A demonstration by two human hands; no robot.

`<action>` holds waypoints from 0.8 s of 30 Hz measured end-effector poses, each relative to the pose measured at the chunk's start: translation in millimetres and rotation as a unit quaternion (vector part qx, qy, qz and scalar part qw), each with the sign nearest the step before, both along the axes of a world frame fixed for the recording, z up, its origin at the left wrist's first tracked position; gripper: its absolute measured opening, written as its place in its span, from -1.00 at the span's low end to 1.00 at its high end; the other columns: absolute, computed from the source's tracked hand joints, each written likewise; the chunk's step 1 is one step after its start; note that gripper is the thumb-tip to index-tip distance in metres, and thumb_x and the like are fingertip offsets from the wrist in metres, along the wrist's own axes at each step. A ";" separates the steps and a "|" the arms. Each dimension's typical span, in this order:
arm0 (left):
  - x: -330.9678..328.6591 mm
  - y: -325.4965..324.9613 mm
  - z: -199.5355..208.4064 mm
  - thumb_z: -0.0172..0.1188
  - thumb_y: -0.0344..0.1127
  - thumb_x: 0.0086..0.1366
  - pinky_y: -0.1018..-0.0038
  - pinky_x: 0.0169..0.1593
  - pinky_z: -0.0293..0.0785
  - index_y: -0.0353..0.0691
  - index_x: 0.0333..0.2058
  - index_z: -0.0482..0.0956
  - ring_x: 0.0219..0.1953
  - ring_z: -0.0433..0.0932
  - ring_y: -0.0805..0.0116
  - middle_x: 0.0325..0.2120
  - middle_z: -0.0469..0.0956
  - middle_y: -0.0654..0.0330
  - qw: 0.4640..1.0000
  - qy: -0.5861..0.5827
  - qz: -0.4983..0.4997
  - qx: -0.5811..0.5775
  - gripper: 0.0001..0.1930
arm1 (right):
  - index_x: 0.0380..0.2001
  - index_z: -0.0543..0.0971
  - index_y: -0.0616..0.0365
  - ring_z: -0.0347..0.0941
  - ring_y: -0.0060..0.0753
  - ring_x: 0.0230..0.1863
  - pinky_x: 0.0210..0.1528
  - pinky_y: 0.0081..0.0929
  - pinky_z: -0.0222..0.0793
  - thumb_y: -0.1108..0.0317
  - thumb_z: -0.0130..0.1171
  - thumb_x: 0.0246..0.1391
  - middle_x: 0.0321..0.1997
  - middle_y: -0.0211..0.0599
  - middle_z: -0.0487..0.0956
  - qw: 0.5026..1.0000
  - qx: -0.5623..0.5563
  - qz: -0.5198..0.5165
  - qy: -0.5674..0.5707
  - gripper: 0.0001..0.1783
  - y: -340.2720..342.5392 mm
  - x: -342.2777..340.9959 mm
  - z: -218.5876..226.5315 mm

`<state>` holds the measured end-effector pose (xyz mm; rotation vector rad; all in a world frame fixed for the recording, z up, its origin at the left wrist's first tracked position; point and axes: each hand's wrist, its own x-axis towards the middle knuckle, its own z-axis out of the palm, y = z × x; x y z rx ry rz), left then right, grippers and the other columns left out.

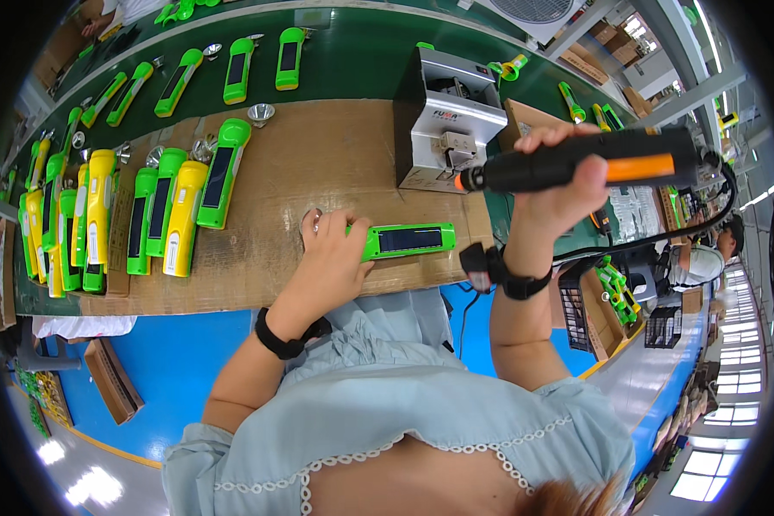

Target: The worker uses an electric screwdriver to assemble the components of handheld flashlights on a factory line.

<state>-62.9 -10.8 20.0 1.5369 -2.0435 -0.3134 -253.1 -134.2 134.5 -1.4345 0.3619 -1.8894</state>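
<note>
My left hand [331, 258] is closed around the head end of a green flashlight [411, 240], which lies on the cardboard with its dark solar panel facing up. A shiny reflector [308, 221] shows beside the fingers. Raised at the right, my right hand [563, 189] grips a black and orange electric screwdriver [636, 165] held level. The screwdriver's tip points left, close to the front of a silver and black screw feeder [445, 116]; whether a screw sits on the tip is too small to tell.
A cardboard sheet [318, 146] covers the bench in front of me. Several green and yellow flashlights [185, 219] lie at the left, with loose reflectors among them. More flashlights [239, 70] rest on the green surface beyond. The screwdriver's black cable [654, 241] loops down at the right.
</note>
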 end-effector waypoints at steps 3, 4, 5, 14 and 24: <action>-2.3 0.7 -1.1 0.26 -0.39 -0.06 -0.06 0.19 -0.08 -0.26 -0.07 0.32 -0.01 0.25 0.01 -0.16 0.29 -0.02 1.000 0.001 0.015 -0.005 -0.48 | -0.27 0.36 0.30 0.43 -0.38 -0.55 -0.44 -0.49 0.38 0.33 0.20 0.01 -0.49 -0.19 0.48 0.998 -0.045 -0.039 -0.012 -0.68 -23.1 8.0 3.6; -2.8 1.0 -0.9 0.26 -0.41 -0.07 -0.07 0.20 -0.09 -0.26 -0.06 0.31 0.00 0.24 0.01 -0.15 0.29 -0.03 1.000 0.000 0.017 -0.003 -0.47 | -0.28 0.36 0.30 0.43 -0.42 -0.56 -0.44 -0.52 0.36 0.35 0.19 0.01 -0.51 -0.24 0.48 0.997 -0.061 -0.052 -0.004 -0.70 -31.0 8.2 1.2; -3.1 2.5 -1.6 0.27 -0.42 -0.08 -0.07 0.20 -0.10 -0.26 -0.06 0.30 0.02 0.23 0.01 -0.14 0.29 -0.03 1.000 0.001 0.022 0.001 -0.45 | -0.28 0.36 0.30 0.43 -0.37 -0.56 -0.46 -0.47 0.39 0.32 0.18 0.03 -0.51 -0.20 0.47 0.996 -0.061 -0.069 0.014 -0.69 -35.5 8.9 -1.9; -1.4 1.5 -4.8 0.21 -0.54 -0.15 -0.08 0.19 -0.08 -0.27 -0.04 0.29 0.02 0.22 -0.03 -0.13 0.28 -0.05 0.998 -0.047 0.028 -0.007 -0.41 | -0.41 0.39 0.29 0.40 -0.44 -0.65 -0.58 -0.56 0.31 0.33 0.14 0.06 -0.61 -0.25 0.48 0.991 0.023 -0.077 0.106 -0.78 -50.0 12.9 -6.0; -3.7 3.0 -7.3 0.19 -0.52 -0.11 -0.08 0.19 -0.08 -0.27 -0.04 0.28 0.01 0.25 -0.03 -0.14 0.28 -0.03 0.999 -0.026 0.038 -0.012 -0.44 | -0.25 0.32 0.23 0.38 -0.29 -0.54 -0.47 -0.44 0.37 -0.09 0.15 -0.05 -0.51 -0.16 0.39 0.987 0.065 0.121 0.079 -0.42 16.8 32.1 -21.5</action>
